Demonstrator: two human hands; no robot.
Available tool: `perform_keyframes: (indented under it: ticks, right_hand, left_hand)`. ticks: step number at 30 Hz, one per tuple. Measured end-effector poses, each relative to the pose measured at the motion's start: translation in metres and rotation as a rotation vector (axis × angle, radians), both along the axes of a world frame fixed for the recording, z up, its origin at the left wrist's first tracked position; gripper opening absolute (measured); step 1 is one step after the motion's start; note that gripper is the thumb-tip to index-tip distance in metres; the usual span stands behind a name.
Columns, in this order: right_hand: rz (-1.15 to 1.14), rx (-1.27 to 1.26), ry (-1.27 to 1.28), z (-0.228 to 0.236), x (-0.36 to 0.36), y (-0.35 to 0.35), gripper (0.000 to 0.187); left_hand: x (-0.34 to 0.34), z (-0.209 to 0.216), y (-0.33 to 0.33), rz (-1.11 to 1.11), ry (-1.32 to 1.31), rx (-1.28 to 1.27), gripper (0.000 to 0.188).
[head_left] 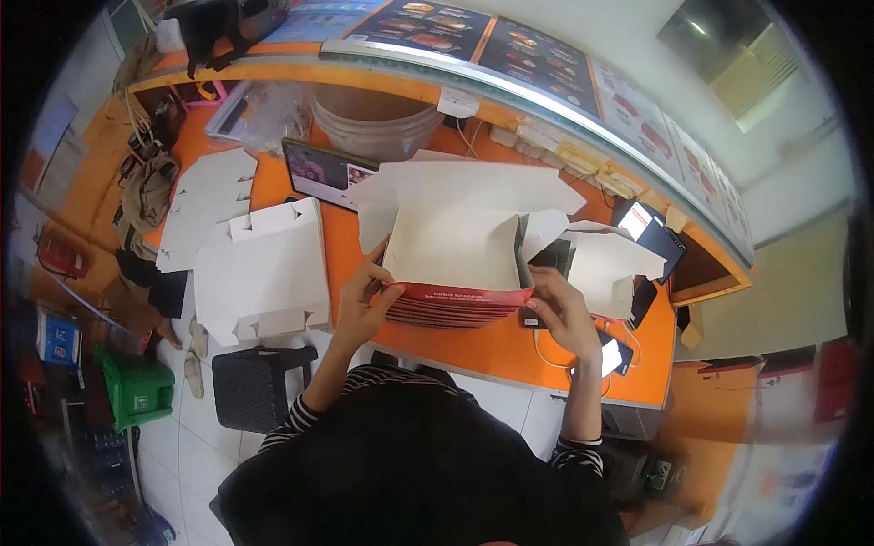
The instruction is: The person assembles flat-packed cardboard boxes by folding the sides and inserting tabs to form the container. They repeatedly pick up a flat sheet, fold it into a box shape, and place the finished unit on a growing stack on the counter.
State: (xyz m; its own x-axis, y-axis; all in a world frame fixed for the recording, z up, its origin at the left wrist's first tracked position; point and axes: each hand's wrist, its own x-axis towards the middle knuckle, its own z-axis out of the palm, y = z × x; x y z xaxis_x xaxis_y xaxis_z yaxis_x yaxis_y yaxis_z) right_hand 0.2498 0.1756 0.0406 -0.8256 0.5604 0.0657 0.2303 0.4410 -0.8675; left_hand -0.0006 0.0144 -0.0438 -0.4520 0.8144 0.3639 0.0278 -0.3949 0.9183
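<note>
An open cardboard food box (451,250), white inside and red outside, faces me on the orange counter. Its wide lid flap leans away at the back, and a side flap sticks out at the right. Red layered edges under its front look like a stack of boxes (446,314). My left hand (364,300) pinches the front left corner of the top box between thumb and fingers. At the opposite front corner, my right hand (563,314) grips the wall the same way. The box's underside is hidden.
Flat white box blanks (264,273) lie in piles at the left. A smaller open box (603,278) stands right, near a lit phone (596,359) and cables. Behind are a tablet (323,177) and a bucket (375,127). A dark stool (250,387) stands below the counter.
</note>
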Motion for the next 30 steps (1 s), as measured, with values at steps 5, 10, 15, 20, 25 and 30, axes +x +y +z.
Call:
perform_keyframes:
  ticks: [5, 10, 15, 20, 25, 30]
  right_hand:
    - [-0.049, 0.292, -0.096, -0.010, -0.001, -0.017, 0.028]
    - [-0.085, 0.483, -0.101, -0.010, -0.007, -0.025, 0.027]
    - [0.049, 0.570, -0.147, -0.016, -0.003, -0.015, 0.028]
    - [0.082, -0.134, -0.138, 0.012, -0.007, 0.010, 0.030]
    - [-0.467, 0.396, -0.131, -0.004, -0.057, 0.017, 0.054]
    - [-0.539, 0.478, -0.102, -0.013, -0.074, 0.022, 0.040]
  left_hand:
    - [-0.009, 0.002, 0.002, -0.070, -0.010, 0.036, 0.012]
    - [-0.010, 0.002, 0.005, -0.110, -0.032, 0.027, 0.012]
    - [-0.007, 0.002, 0.005, -0.081, 0.010, 0.011, 0.009]
    - [-0.013, -0.014, 0.000, 0.066, 0.317, 0.051, 0.003]
    - [-0.014, -0.013, 0.018, 0.310, 0.578, 0.076, 0.015]
    - [-0.012, -0.009, 0.053, 0.192, 0.237, 0.220, 0.073]
